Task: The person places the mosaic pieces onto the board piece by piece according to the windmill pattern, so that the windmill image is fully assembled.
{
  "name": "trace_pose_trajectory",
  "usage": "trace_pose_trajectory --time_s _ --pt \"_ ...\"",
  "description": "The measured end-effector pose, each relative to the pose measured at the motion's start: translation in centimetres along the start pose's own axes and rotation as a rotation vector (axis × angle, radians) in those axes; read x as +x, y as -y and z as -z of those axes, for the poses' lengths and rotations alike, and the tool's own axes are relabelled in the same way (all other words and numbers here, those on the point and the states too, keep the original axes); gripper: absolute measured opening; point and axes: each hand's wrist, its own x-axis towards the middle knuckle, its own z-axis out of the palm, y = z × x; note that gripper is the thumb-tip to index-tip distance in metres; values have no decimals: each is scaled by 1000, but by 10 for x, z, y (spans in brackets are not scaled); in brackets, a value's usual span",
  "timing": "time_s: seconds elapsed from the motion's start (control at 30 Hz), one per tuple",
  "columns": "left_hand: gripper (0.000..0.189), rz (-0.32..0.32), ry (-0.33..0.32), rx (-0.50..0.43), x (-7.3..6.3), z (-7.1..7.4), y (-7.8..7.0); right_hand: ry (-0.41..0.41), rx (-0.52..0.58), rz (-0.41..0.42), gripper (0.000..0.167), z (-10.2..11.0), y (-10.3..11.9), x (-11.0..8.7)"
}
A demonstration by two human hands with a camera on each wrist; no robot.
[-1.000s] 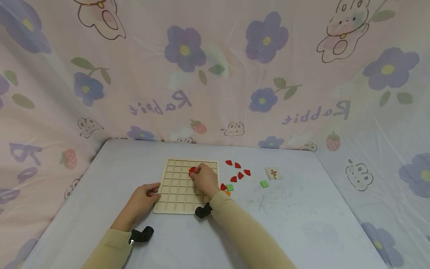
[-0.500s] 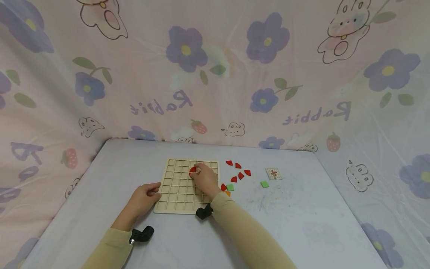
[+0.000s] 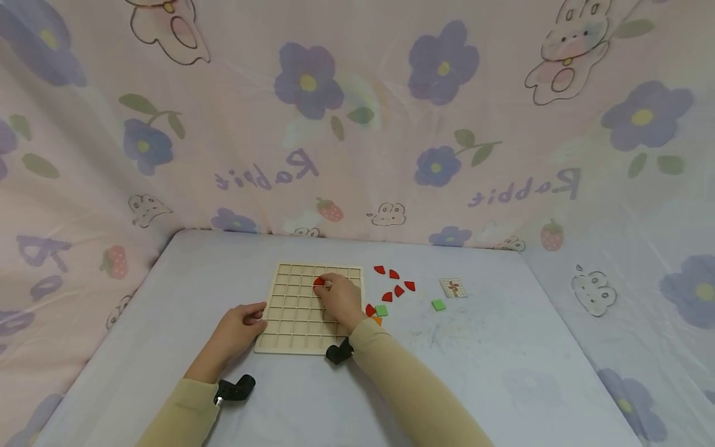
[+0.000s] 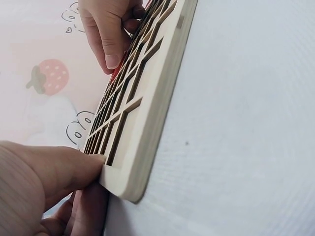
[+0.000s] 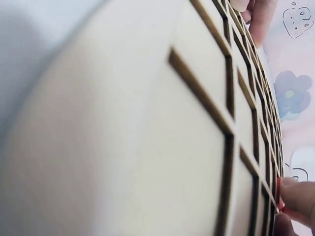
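A pale wooden grid board (image 3: 287, 316) lies flat on the table. My left hand (image 3: 236, 329) holds its left edge; in the left wrist view the thumb of that hand (image 4: 49, 172) rests on the rim near a corner. Over the board's upper middle, my right hand (image 3: 342, 302) pinches a red piece (image 3: 319, 282) down at the grid cells. In the right wrist view the same red piece (image 5: 279, 186) shows beside the thumb. Fingers hide much of it, so I cannot tell whether more than one red piece is there.
Right of the board lie several red quarter-circle pieces (image 3: 394, 274), a green square (image 3: 381, 310) and a partly covered orange piece (image 3: 377, 321). Farther right are another green square (image 3: 438, 305) and a small pattern card (image 3: 454, 287). A printed curtain (image 3: 357, 155) rises behind the table.
My right fingertips have shifted very slightly over the red piece, and less red shows below them. The left hand and the board stay in place.
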Motion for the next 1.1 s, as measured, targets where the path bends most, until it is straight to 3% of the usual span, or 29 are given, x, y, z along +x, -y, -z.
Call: trace_pose_trajectory --time_s 0.2,0.47,0.77,1.1 --pt "46 -10 -2 17 -1 0 -2 29 91 34 41 9 -8 -3" --pt "44 -19 -20 97 -1 0 -9 132 259 103 52 40 -22 -13" --pt "44 11 -24 119 -3 -4 -16 120 256 73 54 73 -51 -20" --pt "43 10 -40 88 -7 -4 -14 39 242 33 54 95 -80 -30"
